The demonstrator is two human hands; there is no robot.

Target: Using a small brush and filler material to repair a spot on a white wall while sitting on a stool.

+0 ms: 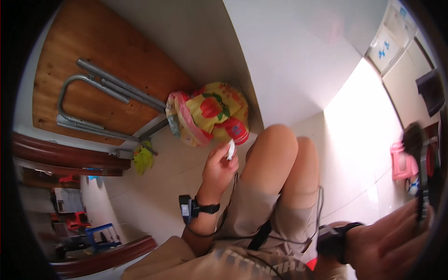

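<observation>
My left hand [219,169] is raised over the floor, left of my bare knees. Its thumb and fingers pinch a small white crumpled piece [231,150] that looks like tissue. Low at the right rim, my right hand [389,238] reaches outward, its fingers blurred and partly hidden. Right at those fingers, a long dark thing [423,196] stands upright; its kind is unclear, and whether I grip it does not show. Both wrists wear black straps, the left with a small device [185,209].
A yellow and red fruit-print bag [212,109] sits on the floor beyond my left hand. Behind it leans a folded wooden table [116,51] with metal legs. A white cabinet [298,56] rises ahead. A pink stool [402,163] stands right; thin cables cross my lap.
</observation>
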